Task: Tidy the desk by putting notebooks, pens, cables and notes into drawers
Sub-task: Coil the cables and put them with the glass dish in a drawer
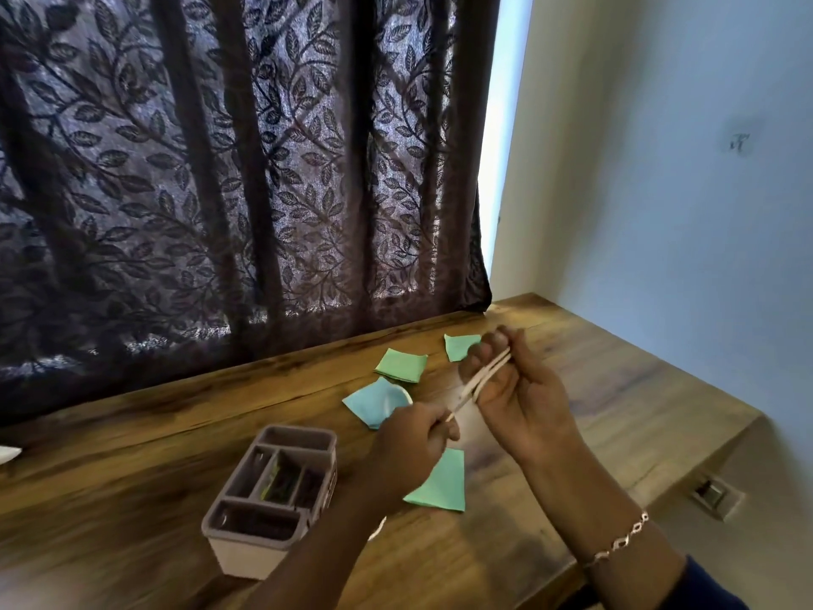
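Observation:
A thin white cable (481, 379) runs in doubled strands between my two hands above the wooden desk (616, 389). My right hand (514, 389) holds it raised, with the strands lying across its curled fingers. Lower and to the left, my left hand (411, 438) pinches the cable's other end. Several paper notes lie on the desk: a green note (401, 365), a second green note (457, 345) partly behind my right hand, a light blue note (374, 400) and a larger green note (442, 482) under my left hand.
A grey compartment organiser (272, 490) with small dark items inside stands on the desk left of my hands. A dark leaf-patterned curtain (220, 169) hangs behind the desk. A wall socket (715, 495) sits below the desk's right edge. Something white (9, 453) shows at the far left.

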A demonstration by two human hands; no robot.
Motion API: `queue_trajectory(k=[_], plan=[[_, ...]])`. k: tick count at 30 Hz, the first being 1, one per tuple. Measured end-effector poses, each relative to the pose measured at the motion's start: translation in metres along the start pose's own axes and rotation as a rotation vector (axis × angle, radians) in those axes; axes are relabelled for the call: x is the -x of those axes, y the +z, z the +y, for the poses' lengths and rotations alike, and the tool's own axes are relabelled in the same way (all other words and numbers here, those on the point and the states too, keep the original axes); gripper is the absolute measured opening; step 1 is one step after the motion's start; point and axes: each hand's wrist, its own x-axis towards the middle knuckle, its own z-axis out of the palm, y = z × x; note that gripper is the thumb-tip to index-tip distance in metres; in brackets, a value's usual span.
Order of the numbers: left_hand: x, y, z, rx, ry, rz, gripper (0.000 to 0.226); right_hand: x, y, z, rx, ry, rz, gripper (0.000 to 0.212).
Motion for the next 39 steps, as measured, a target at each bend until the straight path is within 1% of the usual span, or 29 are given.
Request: queue_trajectory(k=[1, 2, 4, 6, 7, 8, 9, 10, 12, 14, 15, 17, 19, 20, 21, 22, 23, 25, 26, 27, 29, 30, 32, 34, 35, 36, 38, 39], plan=[[0.003, 0.001, 0.0, 0.004, -0.003, -0.015, 0.018, -0.003, 0.0, -0.005, 0.131, -0.128, 0.126, 0.021], [0.005, 0.002, 0.001, 0.002, 0.01, -0.014, 0.019, -0.005, -0.002, -0.01, 0.296, -0.224, 0.173, 0.024], [0.007, 0.0, 0.004, -0.05, 0.051, 0.011, 0.02, -0.008, -0.013, -0.017, 0.758, -0.346, 0.166, 0.033], [0.005, -0.004, 0.006, -0.156, 0.071, 0.046, 0.024, -0.009, -0.03, -0.021, 1.307, -0.411, 0.147, 0.034], [0.004, -0.007, 0.005, -0.208, 0.079, 0.054, 0.026, -0.008, -0.038, -0.024, 1.562, -0.406, 0.116, 0.038], [0.002, -0.009, 0.004, -0.251, 0.093, 0.058, 0.026, -0.008, -0.044, -0.028, 1.788, -0.36, 0.065, 0.042], [0.0, -0.014, 0.004, -0.278, 0.117, 0.065, 0.027, -0.006, -0.046, -0.031, 1.957, -0.265, 0.01, 0.043], [-0.003, -0.018, 0.003, -0.297, 0.143, 0.076, 0.027, -0.004, -0.045, -0.033, 2.01, -0.127, -0.015, 0.038], [-0.011, -0.026, 0.0, -0.303, 0.206, 0.105, 0.03, 0.001, -0.042, -0.035, 1.88, 0.103, -0.037, 0.032], [-0.02, -0.029, -0.002, -0.327, 0.263, 0.117, 0.032, 0.007, -0.036, -0.04, 1.729, 0.338, -0.035, 0.036], [-0.024, -0.029, -0.002, -0.352, 0.279, 0.109, 0.032, 0.01, -0.036, -0.043, 1.651, 0.461, -0.056, 0.042], [-0.029, -0.024, -0.002, -0.349, 0.316, 0.133, 0.041, 0.015, -0.039, -0.044, 1.332, 0.677, -0.108, 0.052], [-0.032, -0.018, 0.001, -0.291, 0.313, 0.144, 0.044, 0.017, -0.041, -0.042, 0.853, 0.78, -0.187, 0.046], [-0.032, -0.016, 0.001, -0.258, 0.305, 0.154, 0.042, 0.016, -0.042, -0.039, 0.602, 0.783, -0.247, 0.042], [-0.031, -0.014, 0.001, -0.232, 0.286, 0.162, 0.04, 0.014, -0.044, -0.037, 0.372, 0.747, -0.301, 0.04], [-0.031, -0.013, 0.0, -0.204, 0.262, 0.169, 0.039, 0.012, -0.044, -0.034, 0.198, 0.673, -0.338, 0.04], [-0.03, -0.012, -0.001, -0.181, 0.234, 0.176, 0.037, 0.008, -0.043, -0.031, 0.084, 0.573, -0.358, 0.041], [-0.03, -0.008, -0.004, -0.157, 0.167, 0.154, 0.029, 0.002, -0.032, -0.023, -0.008, 0.335, -0.321, 0.041], [-0.031, -0.005, -0.003, -0.152, 0.126, 0.121, 0.024, -0.001, -0.025, -0.019, -0.034, 0.243, -0.247, 0.038], [-0.031, -0.001, -0.001, -0.146, 0.09, 0.101, 0.021, -0.003, -0.018, -0.016, -0.058, 0.157, -0.144, 0.029], [-0.032, 0.008, 0.003, -0.107, 0.036, 0.093, 0.019, -0.006, -0.01, -0.013, -0.025, -0.017, 0.115, 0.013], [-0.032, 0.011, 0.005, -0.087, 0.017, 0.092, 0.02, -0.009, -0.008, -0.013, 0.029, -0.083, 0.179, 0.012], [-0.031, 0.015, 0.006, -0.089, -0.026, 0.058, 0.02, -0.013, -0.009, -0.013, 0.15, -0.17, 0.195, 0.021], [-0.03, 0.018, 0.001, -0.074, -0.067, 0.003, 0.018, -0.018, -0.017, -0.016, 0.392, -0.238, 0.187, 0.03], [-0.029, 0.018, 0.0, -0.059, -0.091, -0.015, 0.019, -0.019, -0.021, -0.018, 0.595, -0.277, 0.183, 0.031], [-0.028, 0.017, -0.001, -0.048, -0.117, -0.024, 0.021, -0.02, -0.029, -0.021, 0.858, -0.331, 0.156, 0.032], [-0.027, 0.012, -0.001, -0.055, -0.139, -0.017, 0.025, -0.021, -0.043, -0.026, 1.481, -0.427, 0.034, 0.034], [-0.027, 0.008, 0.0, -0.068, -0.142, -0.022, 0.027, -0.022, -0.05, -0.028, 1.786, -0.413, -0.053, 0.042]])
